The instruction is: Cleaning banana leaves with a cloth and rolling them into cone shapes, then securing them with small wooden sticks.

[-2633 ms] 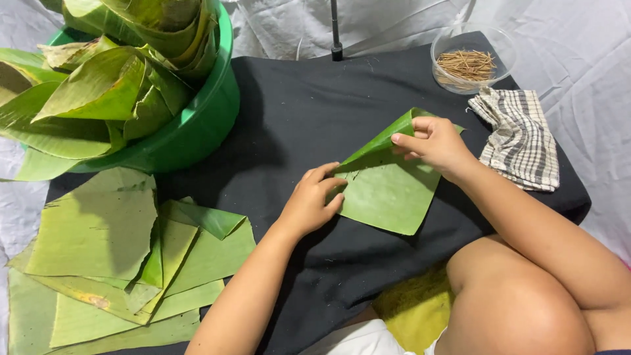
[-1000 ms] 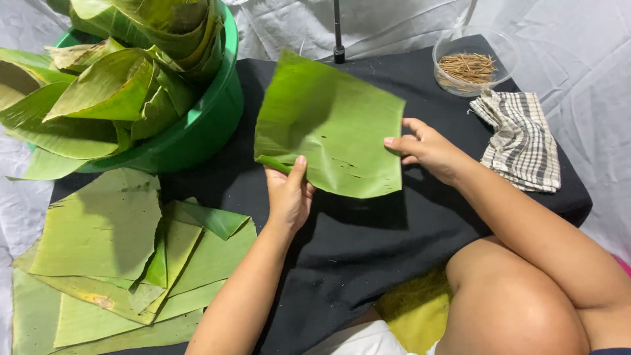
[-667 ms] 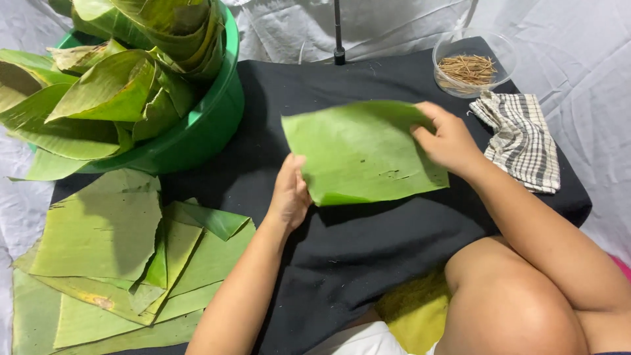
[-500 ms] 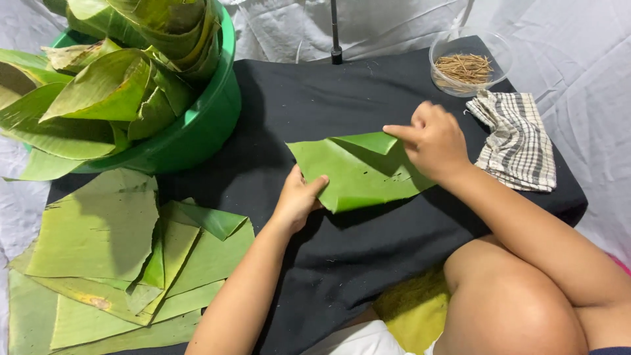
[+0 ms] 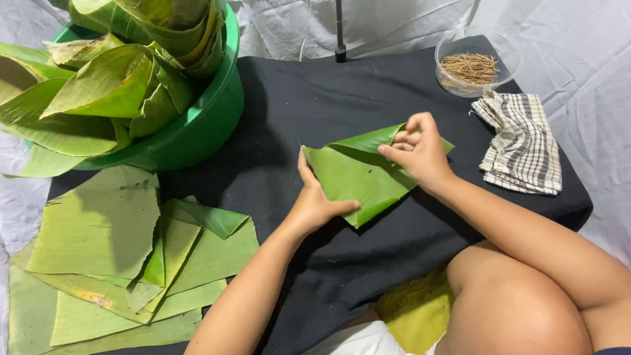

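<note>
head view looks down on a black cloth surface [image 5: 296,118] where a folded banana leaf piece [image 5: 355,177] lies near the middle. left hand [image 5: 315,200] rests flat on the leaf's lower left edge, fingers spread, thumb pressing the leaf. right hand [image 5: 417,151] pinches the folded upper flap between fingertips and thumb. a green tub [image 5: 204,128] full of leaves stands at upper left, a stack of cut leaves [image 5: 112,263] at lower left, a clear bowl of thin sticks [image 5: 470,66] and a checked cloth [image 5: 522,141] at right.
</note>
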